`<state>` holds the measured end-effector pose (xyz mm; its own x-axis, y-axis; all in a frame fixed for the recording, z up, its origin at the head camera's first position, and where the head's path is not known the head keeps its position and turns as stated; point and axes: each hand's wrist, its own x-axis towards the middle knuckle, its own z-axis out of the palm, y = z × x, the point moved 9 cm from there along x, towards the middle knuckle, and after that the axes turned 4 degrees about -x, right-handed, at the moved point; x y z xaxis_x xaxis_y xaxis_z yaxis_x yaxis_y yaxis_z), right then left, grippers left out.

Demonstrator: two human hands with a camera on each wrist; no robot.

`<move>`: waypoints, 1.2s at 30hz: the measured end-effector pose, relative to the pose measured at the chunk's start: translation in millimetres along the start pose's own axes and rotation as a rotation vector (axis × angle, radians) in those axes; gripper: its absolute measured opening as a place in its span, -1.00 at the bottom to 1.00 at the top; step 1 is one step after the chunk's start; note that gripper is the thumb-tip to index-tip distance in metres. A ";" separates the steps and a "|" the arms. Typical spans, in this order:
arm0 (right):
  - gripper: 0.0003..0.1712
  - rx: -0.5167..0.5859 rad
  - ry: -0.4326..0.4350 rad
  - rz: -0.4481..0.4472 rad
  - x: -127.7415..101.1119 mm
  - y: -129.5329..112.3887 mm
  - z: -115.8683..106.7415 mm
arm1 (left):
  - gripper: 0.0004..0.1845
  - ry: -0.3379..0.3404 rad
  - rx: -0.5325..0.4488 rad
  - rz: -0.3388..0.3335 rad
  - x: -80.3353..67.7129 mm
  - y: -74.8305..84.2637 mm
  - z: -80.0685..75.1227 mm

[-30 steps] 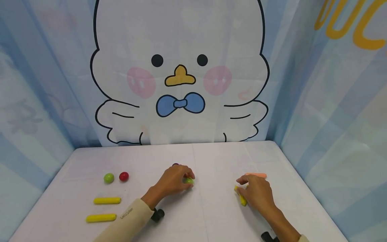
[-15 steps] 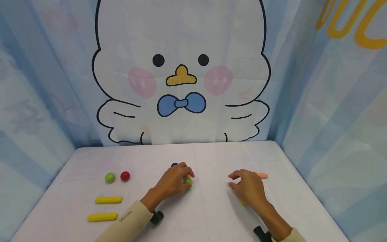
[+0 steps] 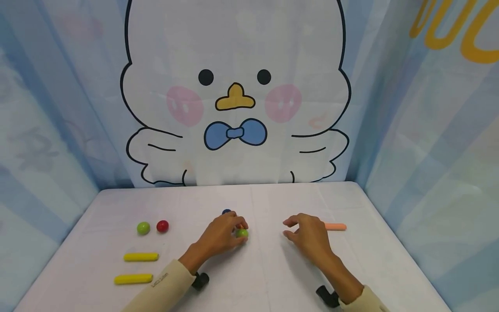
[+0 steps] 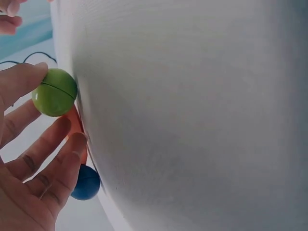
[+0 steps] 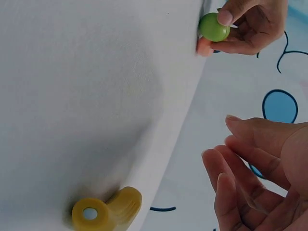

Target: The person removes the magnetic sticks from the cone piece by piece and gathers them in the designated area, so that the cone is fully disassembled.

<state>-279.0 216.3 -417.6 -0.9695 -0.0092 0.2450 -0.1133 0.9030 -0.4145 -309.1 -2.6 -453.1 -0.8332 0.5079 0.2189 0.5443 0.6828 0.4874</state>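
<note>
Pinched between left hand (image 3: 220,236) thumb and fingertips: small glossy green plastic ball (image 3: 242,233) at mid white table (image 3: 273,277); right hand (image 3: 308,238) loosely open, empty, hovering nearby; risk: smooth ball squirting out and rolling off.

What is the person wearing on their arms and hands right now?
Both hands, left hand and right hand, are bare: no gloves or rings visible. Each arm has a cream long sleeve; the left one bears a small dark logo near the cuff. A black device is strapped at each wrist.
</note>
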 end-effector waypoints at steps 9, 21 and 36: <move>-0.73 0.031 -0.020 0.008 8.4 -16.5 11.1 | -0.80 0.007 0.024 0.053 -3.0 2.0 2.0; -0.75 0.145 -0.072 -0.072 26.1 -37.6 36.0 | -0.73 0.001 -0.034 -0.051 -3.4 -7.8 2.6; -0.79 0.253 -0.137 -0.149 56.4 -59.8 76.6 | -0.82 0.015 -0.124 -0.049 -3.0 -6.7 -0.1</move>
<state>-343.6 128.9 -446.1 -0.9564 -0.2065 0.2064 -0.2901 0.7522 -0.5916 -310.3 -8.7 -457.0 -0.8604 0.4671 0.2040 0.4871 0.6359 0.5987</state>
